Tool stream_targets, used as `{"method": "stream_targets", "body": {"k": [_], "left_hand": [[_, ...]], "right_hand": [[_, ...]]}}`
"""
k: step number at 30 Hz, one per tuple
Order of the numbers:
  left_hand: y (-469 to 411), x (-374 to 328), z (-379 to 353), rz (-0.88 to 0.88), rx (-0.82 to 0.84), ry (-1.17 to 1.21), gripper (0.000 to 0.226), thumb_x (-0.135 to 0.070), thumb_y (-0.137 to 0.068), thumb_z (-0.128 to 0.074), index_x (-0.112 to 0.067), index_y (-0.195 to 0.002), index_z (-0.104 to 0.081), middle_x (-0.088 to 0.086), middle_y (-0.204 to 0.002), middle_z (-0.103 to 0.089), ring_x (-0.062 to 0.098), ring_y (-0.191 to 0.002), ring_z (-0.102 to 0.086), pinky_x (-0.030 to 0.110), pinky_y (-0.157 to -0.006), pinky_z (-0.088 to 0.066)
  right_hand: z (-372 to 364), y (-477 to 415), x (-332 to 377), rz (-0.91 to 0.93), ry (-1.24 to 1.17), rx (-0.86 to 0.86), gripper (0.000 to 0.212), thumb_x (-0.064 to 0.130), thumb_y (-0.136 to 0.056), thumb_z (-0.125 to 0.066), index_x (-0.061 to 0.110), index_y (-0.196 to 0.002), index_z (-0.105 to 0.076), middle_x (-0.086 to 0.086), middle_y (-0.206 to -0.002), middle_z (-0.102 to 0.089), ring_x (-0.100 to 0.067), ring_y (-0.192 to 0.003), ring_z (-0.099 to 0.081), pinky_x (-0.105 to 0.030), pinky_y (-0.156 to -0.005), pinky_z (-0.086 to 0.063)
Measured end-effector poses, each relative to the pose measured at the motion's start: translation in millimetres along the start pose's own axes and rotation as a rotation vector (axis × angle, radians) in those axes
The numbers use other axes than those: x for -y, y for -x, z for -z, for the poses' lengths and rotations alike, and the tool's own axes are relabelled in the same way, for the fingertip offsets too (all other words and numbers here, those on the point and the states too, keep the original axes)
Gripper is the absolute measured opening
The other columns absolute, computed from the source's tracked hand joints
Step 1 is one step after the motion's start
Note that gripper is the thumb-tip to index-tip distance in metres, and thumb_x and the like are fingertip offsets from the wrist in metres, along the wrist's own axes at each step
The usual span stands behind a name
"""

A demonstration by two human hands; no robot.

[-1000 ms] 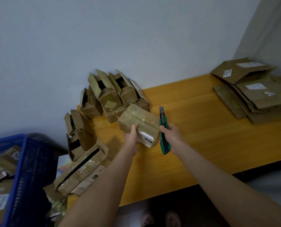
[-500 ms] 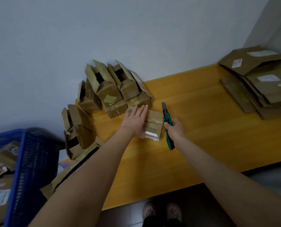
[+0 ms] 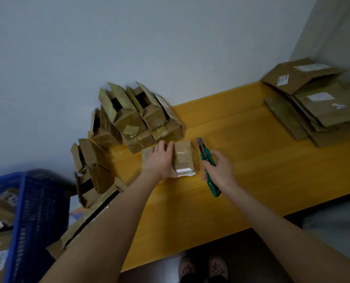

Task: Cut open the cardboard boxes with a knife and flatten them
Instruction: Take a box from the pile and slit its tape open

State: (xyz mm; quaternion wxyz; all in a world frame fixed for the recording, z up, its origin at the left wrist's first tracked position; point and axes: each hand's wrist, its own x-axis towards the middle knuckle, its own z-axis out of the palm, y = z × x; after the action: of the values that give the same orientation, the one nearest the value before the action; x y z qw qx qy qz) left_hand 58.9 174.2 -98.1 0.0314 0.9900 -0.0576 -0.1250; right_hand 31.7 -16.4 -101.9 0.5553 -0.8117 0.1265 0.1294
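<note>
As it lies palm down, the left hand (image 3: 162, 160): fingers straight and close together, pressing on the left part of the top of a small taped cardboard box (image 3: 184, 158).
Right hand (image 3: 221, 170): fingers curled round the handle of a green utility knife (image 3: 206, 156), gripping it just right of the box.
Utility knife: blade out and pointing away towards the wall, alongside the box's right edge; whether it touches the cardboard cannot be told.
Small taped cardboard box: lying flat on the table (image 3: 241, 160), sealed with clear tape, a white label at its near end.
Opened boxes (image 3: 133, 119): stacked against the wall just behind the box, flaps standing up.
Left-edge boxes (image 3: 90, 160): more opened ones at the table's left end, some tilted.
Flattened cardboard (image 3: 317, 105): a pile at the table's far right corner, well apart from the hands.
Blue crate (image 3: 33, 217): beside the table on the left, holding cardboard.
</note>
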Motion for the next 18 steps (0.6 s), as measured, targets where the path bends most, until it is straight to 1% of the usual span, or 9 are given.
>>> {"method": "stream_targets", "body": {"k": [2,5,8,13,16,18], "left_hand": [[4.4,2.1,2.4,0.016,-0.016,0.027,0.115,-0.055,-0.067,-0.078,-0.015,-0.152,-0.012,0.011,-0.147,-0.025,0.029,-0.136,-0.031,0.041,-0.116,-0.025],[8.6,1.6,5.2,0.026,-0.027,0.048,0.116,-0.055,-0.067,-0.078,-0.014,-0.153,-0.011,0.01,-0.149,-0.025,0.028,-0.138,-0.028,0.04,-0.117,-0.024],[12.2,0.3,7.4,0.028,-0.021,0.052,0.116,-0.052,-0.067,-0.079,-0.013,-0.153,-0.011,0.01,-0.149,-0.024,0.029,-0.137,-0.029,0.04,-0.116,-0.026],[15.0,0.3,10.2,0.017,0.033,0.083,0.118,-0.052,-0.065,-0.08,-0.013,-0.153,-0.011,0.01,-0.149,-0.025,0.029,-0.135,-0.032,0.039,-0.113,-0.03],[17.6,0.6,10.6,0.012,0.043,0.125,0.117,-0.05,-0.065,-0.081,-0.013,-0.153,-0.012,0.01,-0.148,-0.026,0.028,-0.133,-0.034,0.039,-0.111,-0.034],[19.1,-0.6,11.1,0.024,0.044,0.167,0.117,-0.049,-0.066,-0.081,-0.012,-0.153,-0.013,0.009,-0.147,-0.026,0.027,-0.132,-0.035,0.038,-0.109,-0.038]], "right_hand": [[5.4,8.0,0.7,0.036,0.023,0.03,0.041,0.017,-0.093,-0.056,0.023,-0.133,-0.048,-0.002,-0.078,-0.068,-0.018,-0.056,-0.067,-0.036,-0.061,-0.059],[10.2,16.3,2.3,0.071,0.113,0.089,0.048,0.016,-0.092,-0.056,0.024,-0.138,-0.047,0.0,-0.084,-0.067,-0.013,-0.052,-0.066,-0.031,-0.056,-0.058],[13.8,21.9,3.9,0.101,0.163,0.135,0.048,0.016,-0.092,-0.055,0.024,-0.139,-0.047,0.002,-0.085,-0.066,-0.013,-0.053,-0.066,-0.032,-0.057,-0.057],[22.1,22.8,5.4,0.149,0.176,0.167,0.047,0.016,-0.09,-0.056,0.025,-0.137,-0.05,0.005,-0.079,-0.066,-0.017,-0.055,-0.067,-0.038,-0.061,-0.059],[25.8,22.0,4.8,0.172,0.212,0.175,0.048,0.016,-0.09,-0.055,0.027,-0.137,-0.051,0.004,-0.077,-0.066,-0.016,-0.052,-0.066,-0.034,-0.058,-0.058],[29.2,22.3,6.6,0.188,0.209,0.205,0.048,0.015,-0.091,-0.054,0.033,-0.134,-0.052,0.002,-0.074,-0.066,-0.016,-0.052,-0.065,-0.031,-0.057,-0.057]]}}
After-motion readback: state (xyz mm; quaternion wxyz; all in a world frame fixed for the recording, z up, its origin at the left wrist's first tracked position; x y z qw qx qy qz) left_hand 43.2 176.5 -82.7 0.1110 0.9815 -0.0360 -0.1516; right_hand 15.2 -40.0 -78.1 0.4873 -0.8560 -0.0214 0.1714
